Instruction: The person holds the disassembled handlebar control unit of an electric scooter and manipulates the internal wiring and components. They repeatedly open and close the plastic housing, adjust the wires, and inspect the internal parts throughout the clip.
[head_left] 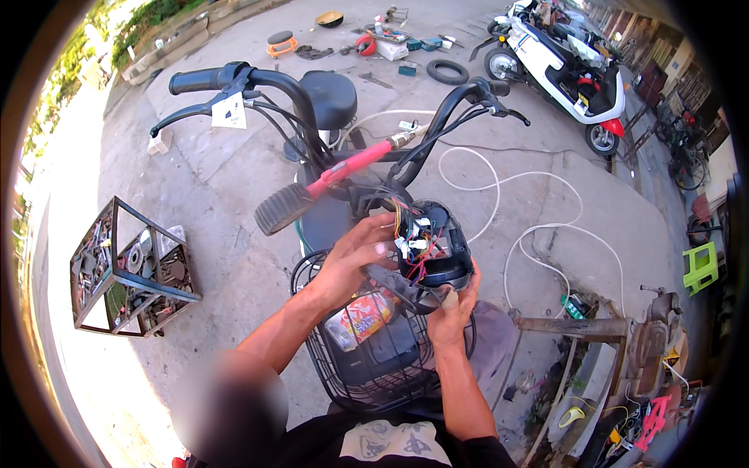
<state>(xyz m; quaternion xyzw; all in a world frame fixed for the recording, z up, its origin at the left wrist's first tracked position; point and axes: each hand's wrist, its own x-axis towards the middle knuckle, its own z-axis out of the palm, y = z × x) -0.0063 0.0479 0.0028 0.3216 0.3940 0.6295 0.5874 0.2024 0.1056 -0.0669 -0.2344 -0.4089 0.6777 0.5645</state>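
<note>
Casing [460,261], black and open, sits above the wire basket [355,396]; the right hand [452,321], fingers curled, holds its lower edge. The left hand's [353,261] fingers part loosely beside the wires [399,220] (whether gripping cannot be told); careless tilting could pull a connector [406,247] loose.

I wear a black shirt [316,441], and on its front there is a pale print [394,438] with grey drawn shapes. My right sleeve [481,451], also black, is short. My left hand [353,264] and right hand [452,316] are bare. Near my left upper arm, a blur hides the details.
</note>
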